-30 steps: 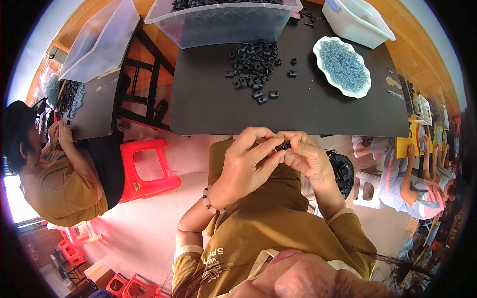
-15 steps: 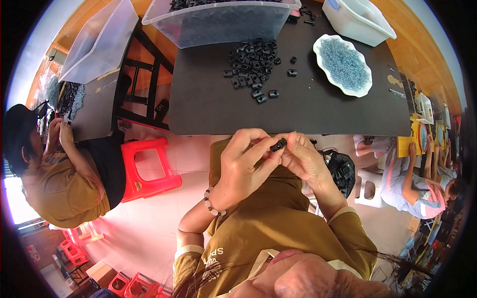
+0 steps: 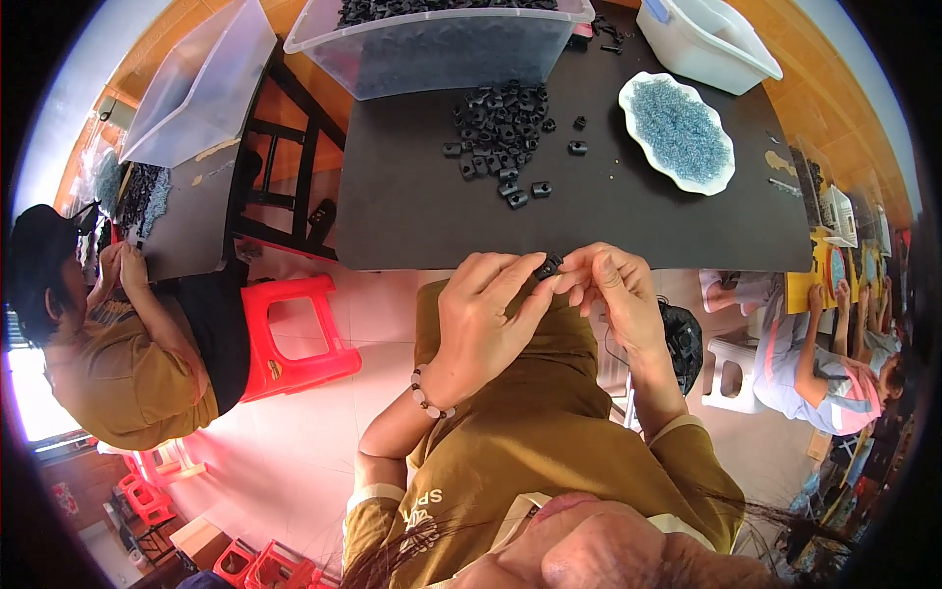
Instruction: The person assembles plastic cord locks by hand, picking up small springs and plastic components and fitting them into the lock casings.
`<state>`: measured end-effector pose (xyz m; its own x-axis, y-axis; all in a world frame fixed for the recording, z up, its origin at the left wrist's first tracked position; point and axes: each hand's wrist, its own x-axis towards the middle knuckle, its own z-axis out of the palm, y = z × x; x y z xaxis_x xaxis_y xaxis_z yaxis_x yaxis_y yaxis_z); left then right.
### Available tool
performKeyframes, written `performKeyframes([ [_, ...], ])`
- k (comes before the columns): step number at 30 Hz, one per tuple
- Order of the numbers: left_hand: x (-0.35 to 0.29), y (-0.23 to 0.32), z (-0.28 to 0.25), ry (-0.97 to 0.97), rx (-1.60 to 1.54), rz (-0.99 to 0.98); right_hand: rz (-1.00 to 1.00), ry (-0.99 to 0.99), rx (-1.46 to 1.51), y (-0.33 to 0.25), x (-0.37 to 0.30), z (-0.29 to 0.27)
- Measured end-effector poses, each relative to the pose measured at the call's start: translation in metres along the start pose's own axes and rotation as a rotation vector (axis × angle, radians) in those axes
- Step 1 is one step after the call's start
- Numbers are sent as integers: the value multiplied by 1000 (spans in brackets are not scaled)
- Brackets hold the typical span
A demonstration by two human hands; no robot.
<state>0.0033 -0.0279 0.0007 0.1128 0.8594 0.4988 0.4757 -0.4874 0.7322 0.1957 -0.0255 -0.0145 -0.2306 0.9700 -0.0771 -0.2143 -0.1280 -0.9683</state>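
Note:
Just off the table's near edge, my left hand [image 3: 488, 319] pinches a small black plastic fitting [image 3: 549, 265] between thumb and fingertips. My right hand [image 3: 618, 294] is beside it, fingertips close to the fitting's right side, its thumb lifted apart from the fingers. Whether those fingertips touch the fitting is hard to make out. Beyond my hands, a heap of similar black fittings [image 3: 500, 128] lies on the dark table [image 3: 412, 211], with a few loose ones around it. To its right, a white scalloped dish [image 3: 721, 180] holds many tiny blue-grey pieces, too small to name.
A clear plastic bin [image 3: 442, 59] of black parts stands at the table's far side, and a white tub [image 3: 706, 44] at the far right. Co-workers sit at tables to the left and right. A red stool [image 3: 299, 334] stands to my left, a black bag [image 3: 680, 344] to my right.
My right hand has drawn slightly right and its thumb has lifted from the fitting. My left hand still holds the fitting, now a little higher in view and turned.

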Motion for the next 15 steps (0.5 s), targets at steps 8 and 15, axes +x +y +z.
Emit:
performKeyframes([
  [8,0,-2,4,-24,7,6,18,22,-55,-4,2,4],
  [15,6,-5,8,-53,-157,-10,-57,39,-196,-12,8,3],
])
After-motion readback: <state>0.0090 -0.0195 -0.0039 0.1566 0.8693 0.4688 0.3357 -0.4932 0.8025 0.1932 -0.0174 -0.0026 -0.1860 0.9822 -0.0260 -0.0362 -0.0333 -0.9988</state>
